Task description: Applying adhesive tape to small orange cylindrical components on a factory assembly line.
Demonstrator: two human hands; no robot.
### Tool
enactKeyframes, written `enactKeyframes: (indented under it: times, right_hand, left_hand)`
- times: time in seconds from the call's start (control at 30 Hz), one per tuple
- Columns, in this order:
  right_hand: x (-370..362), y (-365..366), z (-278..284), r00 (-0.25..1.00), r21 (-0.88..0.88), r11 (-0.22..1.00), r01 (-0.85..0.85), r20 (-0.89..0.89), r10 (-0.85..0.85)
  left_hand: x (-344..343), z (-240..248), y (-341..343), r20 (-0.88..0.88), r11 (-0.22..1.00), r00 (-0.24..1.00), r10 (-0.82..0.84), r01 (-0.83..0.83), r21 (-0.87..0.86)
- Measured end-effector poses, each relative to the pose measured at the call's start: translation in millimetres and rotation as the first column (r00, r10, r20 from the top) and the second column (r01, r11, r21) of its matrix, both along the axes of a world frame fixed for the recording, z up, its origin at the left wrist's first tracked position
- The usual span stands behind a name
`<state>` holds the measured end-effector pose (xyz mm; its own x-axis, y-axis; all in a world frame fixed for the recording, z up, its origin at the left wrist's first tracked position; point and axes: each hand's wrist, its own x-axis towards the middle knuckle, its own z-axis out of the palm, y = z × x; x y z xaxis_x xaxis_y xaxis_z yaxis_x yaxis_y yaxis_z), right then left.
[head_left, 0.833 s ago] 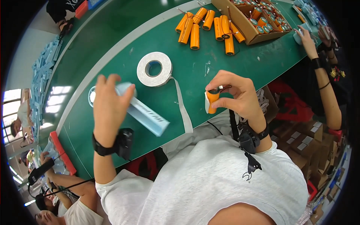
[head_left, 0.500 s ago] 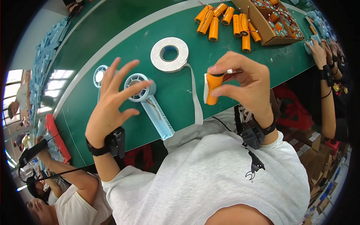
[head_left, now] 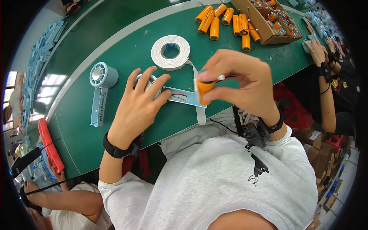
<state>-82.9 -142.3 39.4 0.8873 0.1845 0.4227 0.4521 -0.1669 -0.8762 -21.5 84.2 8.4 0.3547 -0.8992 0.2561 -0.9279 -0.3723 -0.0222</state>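
My right hand (head_left: pixel 239 82) pinches an orange cylindrical battery (head_left: pixel 206 89) between thumb and fingers. A white strip of tape shows on the battery's left side, and a small white connector (head_left: pixel 221 77) on a dark wire sticks out above it. The battery is over the far end of the open handle of a light-blue handheld fan (head_left: pixel 184 96); whether they touch I cannot tell. My left hand (head_left: pixel 138 103) is closed over that fan's round head, hiding much of it. Thin coloured wires (head_left: pixel 178 95) lie in the handle's channel.
A second light-blue fan (head_left: pixel 100 99) lies at the left. Behind my hands is a roll of white tape (head_left: pixel 170 53) with a loose strip (head_left: pixel 201 115) trailing to the table edge. Several orange batteries (head_left: pixel 214 28) and a cardboard box (head_left: pixel 274 38) of batteries sit at the far right. Co-workers sit on both sides.
My left hand has moved right and closed on the fan's head. The fan has swung so its handle points right, toward the battery. My right hand has shifted slightly left with the battery.
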Motion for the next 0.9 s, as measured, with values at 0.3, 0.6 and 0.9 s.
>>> enactKeyframes:
  times: [0.3,0.6,0.9]
  right_hand:
    - [-7,17,-36,0.969,-0.384,0.918,0.098,0.247,0.000]
    - [5,8,-24,0.988,-0.549,0.825,-0.131,-0.002,0.156]
    - [32,16,-37,0.909,-0.644,0.748,-0.161,0.197,0.366]
  left_hand:
    - [-4,-6,-5,-0.161,0.992,0.984,0.081,-0.095,-0.086]
    - [-2,-15,-2,-0.254,0.969,0.967,0.016,-0.077,-0.235]
    - [-7,-34,-2,-0.376,0.831,0.919,0.117,-0.298,-0.470]
